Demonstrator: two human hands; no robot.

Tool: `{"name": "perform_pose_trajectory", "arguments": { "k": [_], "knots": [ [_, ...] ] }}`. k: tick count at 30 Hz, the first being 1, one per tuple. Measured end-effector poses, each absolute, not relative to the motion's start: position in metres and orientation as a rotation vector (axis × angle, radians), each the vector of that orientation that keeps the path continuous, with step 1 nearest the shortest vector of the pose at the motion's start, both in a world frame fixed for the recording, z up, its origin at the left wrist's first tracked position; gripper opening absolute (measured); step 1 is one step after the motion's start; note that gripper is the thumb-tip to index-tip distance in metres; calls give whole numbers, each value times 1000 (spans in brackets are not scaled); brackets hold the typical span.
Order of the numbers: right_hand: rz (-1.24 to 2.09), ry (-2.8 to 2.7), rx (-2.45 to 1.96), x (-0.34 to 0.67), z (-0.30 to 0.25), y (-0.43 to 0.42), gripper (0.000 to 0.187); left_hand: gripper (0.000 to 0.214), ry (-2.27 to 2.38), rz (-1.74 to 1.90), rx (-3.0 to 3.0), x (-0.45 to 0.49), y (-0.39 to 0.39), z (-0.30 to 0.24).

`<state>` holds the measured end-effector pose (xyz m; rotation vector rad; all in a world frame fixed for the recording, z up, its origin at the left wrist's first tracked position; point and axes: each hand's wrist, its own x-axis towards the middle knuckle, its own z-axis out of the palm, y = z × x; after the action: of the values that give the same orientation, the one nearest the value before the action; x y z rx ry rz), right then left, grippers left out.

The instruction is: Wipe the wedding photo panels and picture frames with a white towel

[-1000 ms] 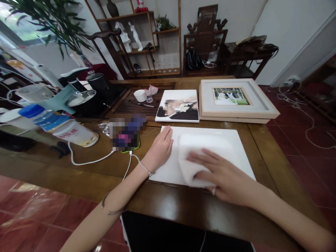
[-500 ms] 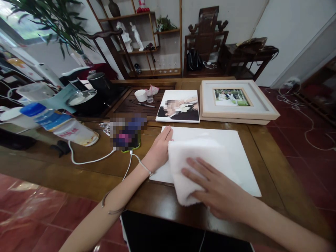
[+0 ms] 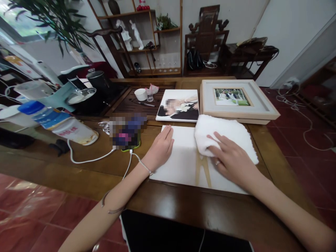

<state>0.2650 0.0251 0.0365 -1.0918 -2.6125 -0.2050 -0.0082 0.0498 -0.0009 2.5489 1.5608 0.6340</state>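
Note:
A white flat panel [image 3: 181,168] lies on the brown wooden table, with a tan A-shaped piece [image 3: 202,171] showing on its face. My left hand [image 3: 160,148] rests flat along the panel's left edge, fingers stretched out and close together. Under the fingers of my right hand [image 3: 233,162] is a folded white cloth [image 3: 225,127], gripped and pressed over the panel's upper right part. The cloth covers that corner and the top of the tan piece. Just behind the panel lies a photo print [image 3: 183,113].
At the back right, a pale box frame [image 3: 262,110] holds a small photo. To the left are a phone [image 3: 135,143] with a white cable [image 3: 89,162] and a blue-capped bottle [image 3: 70,129]. A white cup [image 3: 141,94] stands on the dark tea tray [image 3: 123,105].
My right hand has moved the cloth from the panel's near middle to its upper right, uncovering the tan piece. My left hand has stayed in place.

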Motion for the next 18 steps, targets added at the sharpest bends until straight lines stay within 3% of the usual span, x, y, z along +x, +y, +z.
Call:
{"name": "perform_pose_trajectory", "arguments": {
  "k": [5, 7, 11, 14, 18],
  "knots": [
    [-258, -2663, -803, 237, 37, -22, 21, 45, 1570, 640, 2536, -8, 50, 0],
    [-224, -2654, -647, 228, 37, -38, 8, 46, 1573, 618, 2524, -8, 50, 0],
    [-35, -2656, -522, 229, 38, -38, 5, 47, 1547, 596, 2518, -9, 50, 2],
    [82, -2678, -636, 240, 38, -14, 16, 47, 1556, 597, 2521, -9, 50, 2],
    [-30, -2626, -866, 255, 37, 18, 32, 46, 1564, 630, 2526, -9, 50, 0]
  ]
}}
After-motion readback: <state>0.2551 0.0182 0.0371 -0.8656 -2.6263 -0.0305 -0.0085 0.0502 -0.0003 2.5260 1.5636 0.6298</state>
